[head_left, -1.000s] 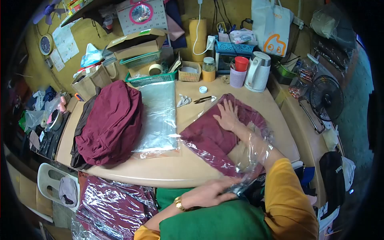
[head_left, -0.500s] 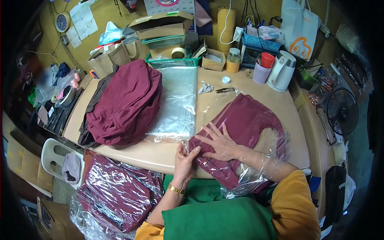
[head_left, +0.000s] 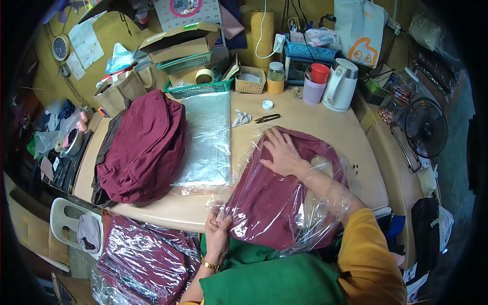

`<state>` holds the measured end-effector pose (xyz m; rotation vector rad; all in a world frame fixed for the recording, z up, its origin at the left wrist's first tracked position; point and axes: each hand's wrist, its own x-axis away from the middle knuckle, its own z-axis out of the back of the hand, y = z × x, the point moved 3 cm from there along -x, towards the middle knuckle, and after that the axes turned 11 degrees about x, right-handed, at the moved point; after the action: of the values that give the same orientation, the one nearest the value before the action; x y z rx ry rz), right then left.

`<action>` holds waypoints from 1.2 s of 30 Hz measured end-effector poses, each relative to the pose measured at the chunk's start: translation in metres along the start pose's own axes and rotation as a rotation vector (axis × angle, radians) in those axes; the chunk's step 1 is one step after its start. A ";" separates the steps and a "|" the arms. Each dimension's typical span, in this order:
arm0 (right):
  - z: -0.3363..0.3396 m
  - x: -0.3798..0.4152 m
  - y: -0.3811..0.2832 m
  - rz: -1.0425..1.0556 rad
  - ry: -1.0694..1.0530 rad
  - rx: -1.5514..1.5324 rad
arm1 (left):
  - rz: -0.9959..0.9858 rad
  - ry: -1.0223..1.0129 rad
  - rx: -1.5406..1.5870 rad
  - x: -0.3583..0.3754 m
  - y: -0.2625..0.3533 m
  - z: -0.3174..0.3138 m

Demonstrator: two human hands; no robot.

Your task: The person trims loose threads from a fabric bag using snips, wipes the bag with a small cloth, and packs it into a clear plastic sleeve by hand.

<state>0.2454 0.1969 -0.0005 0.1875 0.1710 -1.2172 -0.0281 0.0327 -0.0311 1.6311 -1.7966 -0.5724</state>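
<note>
A maroon garment (head_left: pixel 264 201) lies folded inside a clear plastic bag (head_left: pixel 300 226) at the table's front edge. My left hand (head_left: pixel 217 235) pinches the bag's near left edge. Toward the far end of the garment, my right hand (head_left: pixel 282 152) rests with fingers spread, and the bag's film surrounds its forearm, so the hand appears to be inside the bag. Left of the bag lies a stack of flat clear plastic bags (head_left: pixel 206 142). A heap of maroon garments (head_left: pixel 145 147) sits farther left on the table.
Thread snips (head_left: pixel 267 118), a white cap (head_left: pixel 267 104) and a crumpled cloth (head_left: pixel 241 118) lie beyond the bag. A kettle (head_left: pixel 341 86), cups and baskets line the back. Bagged maroon garments (head_left: pixel 147 259) are piled below left, beside a white chair (head_left: pixel 63 218). A fan (head_left: pixel 426 127) stands right.
My right hand has slid away from me along the garment, to its far end. My left hand has moved slightly left and nearer with the bag's edge. The garment lies flatter and wider, and the view has shifted.
</note>
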 end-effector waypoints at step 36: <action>0.234 0.063 0.089 -0.238 0.299 -1.427 | -0.267 -0.256 0.174 -0.078 0.139 -0.130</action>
<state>0.3570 0.1142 0.2168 -0.9203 1.2835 -1.0398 -0.0327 0.1417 0.1435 2.0123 -1.8631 -0.7933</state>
